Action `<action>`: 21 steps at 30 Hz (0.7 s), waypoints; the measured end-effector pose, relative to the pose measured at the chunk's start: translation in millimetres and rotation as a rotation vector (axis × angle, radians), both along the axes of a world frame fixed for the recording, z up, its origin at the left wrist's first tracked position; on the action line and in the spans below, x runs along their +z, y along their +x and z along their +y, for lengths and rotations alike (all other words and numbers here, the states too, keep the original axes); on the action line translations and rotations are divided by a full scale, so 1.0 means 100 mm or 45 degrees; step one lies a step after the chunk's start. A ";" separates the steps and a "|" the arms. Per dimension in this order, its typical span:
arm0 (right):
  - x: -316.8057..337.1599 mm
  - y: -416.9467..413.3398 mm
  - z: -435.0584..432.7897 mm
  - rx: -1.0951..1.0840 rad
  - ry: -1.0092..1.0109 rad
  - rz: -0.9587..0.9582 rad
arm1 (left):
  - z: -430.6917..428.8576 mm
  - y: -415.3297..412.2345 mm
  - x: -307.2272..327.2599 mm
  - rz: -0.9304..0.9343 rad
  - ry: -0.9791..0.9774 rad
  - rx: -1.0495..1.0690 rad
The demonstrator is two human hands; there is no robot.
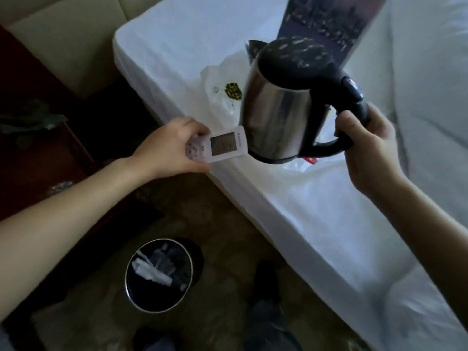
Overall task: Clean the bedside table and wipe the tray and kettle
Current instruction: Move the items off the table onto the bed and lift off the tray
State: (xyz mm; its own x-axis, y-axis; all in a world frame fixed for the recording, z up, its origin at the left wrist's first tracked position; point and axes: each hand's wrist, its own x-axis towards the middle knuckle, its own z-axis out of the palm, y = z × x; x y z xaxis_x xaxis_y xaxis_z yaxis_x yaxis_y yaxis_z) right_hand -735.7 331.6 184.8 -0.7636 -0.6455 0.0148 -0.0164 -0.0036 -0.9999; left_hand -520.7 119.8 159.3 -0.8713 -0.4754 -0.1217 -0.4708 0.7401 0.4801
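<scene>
Trash lies in the round black bin on the brown floor near my feet. The big bed with its white sheet fills the right side. A thin see-through bag lies on the bed, partly hidden behind what I hold. A purple cloth with a pattern lies across the bed at the top. A soft cream headboard is in the top left corner, and the dark wood table is on my left, with some dim things on it that I cannot make out. My left hand pinches a small white remote by its button end, right at the edge of the bed. The little gray screen faces up. My right hand is curled tight around the black handle of the kettle. I hold the kettle up in the air over the bed's edge, between my two hands, tipped with its spout pointing away from me. The far end of the remote is just beside the kettle's bottom; I cannot tell if they touch. The kettle is shiny metal and round, with a black lid and a black ring at the base. The sheet looks smooth with a few wrinkles.
</scene>
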 end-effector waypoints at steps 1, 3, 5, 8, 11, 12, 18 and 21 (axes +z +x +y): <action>-0.02 -0.15 0.09 -0.033 -0.004 -0.001 | 0.03 -0.20 -0.03 -0.001 -0.012 0.009; -0.06 -0.44 0.24 -0.106 -0.004 0.003 | 0.08 -0.59 -0.11 -0.015 -0.034 0.036; -0.14 -0.71 0.37 -0.173 -0.010 -0.009 | 0.12 -0.94 -0.20 -0.017 -0.057 0.053; -0.28 -1.10 0.54 -0.231 -0.020 -0.024 | 0.16 -1.43 -0.36 -0.024 -0.094 0.065; -0.42 -1.41 0.57 -0.226 0.001 -0.031 | 0.21 -1.83 -0.53 -0.044 -0.117 0.099; -0.46 -1.49 0.56 -0.219 0.007 -0.025 | 0.22 -1.96 -0.59 -0.054 -0.128 0.102; -0.86 -1.78 0.41 -0.202 -0.007 -0.077 | 0.22 -2.40 -0.99 -0.225 -0.248 0.132; -1.02 -1.84 0.38 -0.197 0.012 -0.033 | 0.22 -2.48 -1.15 -0.312 -0.299 0.151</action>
State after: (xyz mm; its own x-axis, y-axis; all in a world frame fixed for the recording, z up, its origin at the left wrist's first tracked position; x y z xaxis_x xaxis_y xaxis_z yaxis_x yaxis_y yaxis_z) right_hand -919.7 369.7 83.2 -0.8540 -0.5202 -0.0117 0.0099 0.0063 -0.9999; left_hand -768.3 142.3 44.4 -0.7669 -0.6112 -0.1958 -0.6402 0.7502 0.1655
